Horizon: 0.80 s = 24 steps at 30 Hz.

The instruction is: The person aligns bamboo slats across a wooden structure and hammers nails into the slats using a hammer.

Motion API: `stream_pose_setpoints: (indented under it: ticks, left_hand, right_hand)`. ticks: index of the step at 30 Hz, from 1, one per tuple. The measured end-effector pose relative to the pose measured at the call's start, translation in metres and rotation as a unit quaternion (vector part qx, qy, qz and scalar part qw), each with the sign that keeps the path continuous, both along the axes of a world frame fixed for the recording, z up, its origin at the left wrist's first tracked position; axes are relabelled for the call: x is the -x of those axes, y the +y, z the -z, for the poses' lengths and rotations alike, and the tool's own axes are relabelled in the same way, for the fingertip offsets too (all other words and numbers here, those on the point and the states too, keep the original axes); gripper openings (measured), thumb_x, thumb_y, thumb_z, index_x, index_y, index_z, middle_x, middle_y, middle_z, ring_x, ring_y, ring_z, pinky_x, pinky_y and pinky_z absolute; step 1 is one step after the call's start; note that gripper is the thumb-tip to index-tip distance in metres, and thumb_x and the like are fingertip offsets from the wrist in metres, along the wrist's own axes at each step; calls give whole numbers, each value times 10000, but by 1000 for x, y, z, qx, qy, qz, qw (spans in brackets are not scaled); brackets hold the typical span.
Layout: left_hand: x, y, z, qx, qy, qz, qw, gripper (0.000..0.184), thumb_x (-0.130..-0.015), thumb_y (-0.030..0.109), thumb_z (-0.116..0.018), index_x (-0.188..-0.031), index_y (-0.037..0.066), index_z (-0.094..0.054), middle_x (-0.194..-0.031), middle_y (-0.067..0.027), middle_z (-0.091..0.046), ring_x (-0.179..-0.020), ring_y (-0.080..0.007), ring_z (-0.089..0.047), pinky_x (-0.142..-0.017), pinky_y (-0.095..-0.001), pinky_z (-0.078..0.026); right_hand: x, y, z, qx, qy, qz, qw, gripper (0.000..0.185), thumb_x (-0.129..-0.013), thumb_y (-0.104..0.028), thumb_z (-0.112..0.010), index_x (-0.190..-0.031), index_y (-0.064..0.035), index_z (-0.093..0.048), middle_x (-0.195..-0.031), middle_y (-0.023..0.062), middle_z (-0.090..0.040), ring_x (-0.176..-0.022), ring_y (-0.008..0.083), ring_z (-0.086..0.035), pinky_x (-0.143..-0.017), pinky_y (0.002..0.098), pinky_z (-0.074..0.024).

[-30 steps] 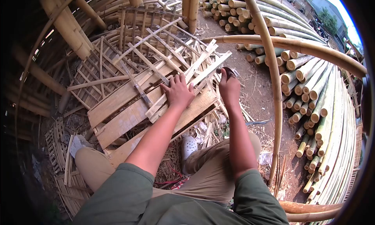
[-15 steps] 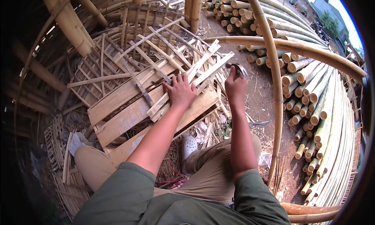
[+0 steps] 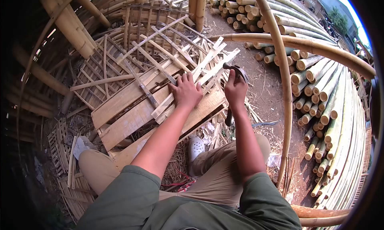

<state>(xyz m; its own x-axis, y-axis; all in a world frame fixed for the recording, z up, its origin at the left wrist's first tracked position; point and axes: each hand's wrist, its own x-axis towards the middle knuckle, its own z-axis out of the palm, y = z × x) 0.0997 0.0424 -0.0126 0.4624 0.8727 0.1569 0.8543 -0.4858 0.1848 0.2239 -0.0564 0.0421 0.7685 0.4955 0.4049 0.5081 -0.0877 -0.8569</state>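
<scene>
My right hand (image 3: 236, 88) is closed round a claw hammer (image 3: 241, 73). Its dark head sticks up above the fist and the handle end shows below, beside my wrist. My left hand (image 3: 187, 91) lies palm down with fingers spread on a lattice of thin bamboo slats (image 3: 160, 68). Two pale slats (image 3: 218, 68) run out from beneath it toward the hammer, which is just right of their far ends. The lattice rests on a low bench of wooden planks (image 3: 128, 124). Whatever is under my left palm is hidden.
Stacked bamboo poles (image 3: 320, 90) fill the right side. A bent bamboo rail (image 3: 285, 110) stands between them and me. More lattice panels (image 3: 92, 80) lie behind the bench at left, near thick bamboo posts (image 3: 68, 26). Wood scraps (image 3: 214, 136) litter the ground.
My right hand with the hammer has shifted slightly left, closer to the slats, and the hammer's handle now shows below the fist. My left hand stays on the lattice.
</scene>
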Motion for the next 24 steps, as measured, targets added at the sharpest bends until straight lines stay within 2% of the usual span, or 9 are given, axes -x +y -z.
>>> stream_pose_setpoints:
  ticks: [1, 3, 5, 8, 11, 14, 19, 21, 24]
  left_hand:
    - [-1, 1, 3, -31, 5, -6, 999, 570, -959, 416, -487, -1405, 68, -419, -1346, -99, -499, -1301, -250, -455, -1039, -637, -334]
    - [-2, 1, 8, -34, 2, -8, 999, 573, -958, 416, -488, -1408, 69, -419, -1348, -94, -498, -1303, -244, -452, -1047, -631, -328]
    - [-2, 1, 9, -39, 2, -8, 999, 576, -958, 416, -489, -1412, 70, -419, -1349, -89, -497, -1304, -239, -450, -1054, -624, -322]
    - [-2, 1, 8, -31, 1, -7, 1000, 585, -956, 419, -491, -1420, 72, -415, -1355, -86, -500, -1307, -239, -450, -1055, -628, -320]
    - [-2, 2, 10, -41, -5, -11, 999, 587, -953, 420, -495, -1420, 73, -420, -1360, -85, -504, -1312, -237, -448, -1056, -624, -321]
    - [-2, 1, 8, -35, -6, -14, 999, 585, -951, 421, -497, -1419, 77, -425, -1366, -87, -506, -1319, -238, -446, -1064, -619, -316]
    - [-2, -1, 2, -9, 3, -15, 1000, 599, -952, 430, -492, -1429, 75, -418, -1386, -89, -501, -1334, -241, -439, -1088, -616, -295]
    - [-2, 1, 7, -18, -5, -15, 1000, 599, -954, 432, -488, -1431, 76, -418, -1396, -90, -497, -1343, -242, -433, -1094, -613, -292]
    - [-1, 0, 7, -16, -8, -17, 1000, 597, -959, 434, -478, -1434, 77, -417, -1414, -92, -489, -1358, -243, -423, -1103, -607, -288]
  right_hand:
    - [3, -1, -7, -53, -7, 13, 998, 456, -1043, -357, -536, -763, 0, -580, -549, 4, -489, -540, 89, -450, -503, 307, -336]
    - [0, -1, -3, -152, 27, -5, 988, 462, -1050, -378, -515, -736, -42, -554, -570, -23, -483, -549, 77, -456, -500, 272, -329]
    - [2, -8, -2, -163, 66, -50, 983, 412, -1023, -363, -574, -850, 8, -623, -616, -15, -537, -556, 80, -433, -508, 302, -348]
    - [-2, 0, 29, -307, 44, -144, 940, 558, -954, -575, -590, -854, -26, -601, -664, -31, -520, -591, 67, -457, -519, 272, -343]
    - [22, 6, 11, -325, 220, -50, 918, 678, -947, -678, -497, -856, -14, -601, -638, -25, -498, -557, 68, -456, -488, 232, -310]
    - [7, -3, 10, -256, 150, -173, 939, 665, -942, -654, -535, -872, 3, -608, -619, -21, -486, -539, 66, -451, -476, 233, -313]
    - [5, 3, 11, -247, 202, -234, 918, 646, -926, -634, -584, -833, 4, -619, -625, -10, -509, -547, 71, -472, -500, 226, -344]
    - [-5, 7, 34, -161, 215, -226, 936, 609, -922, -609, -616, -784, -16, -616, -634, -18, -520, -571, 76, -484, -523, 239, -359]
    - [-19, 13, 52, -8, 74, -194, 978, 518, -955, -484, -644, -763, -5, -597, -666, -31, -531, -609, 77, -422, -544, 275, -359]
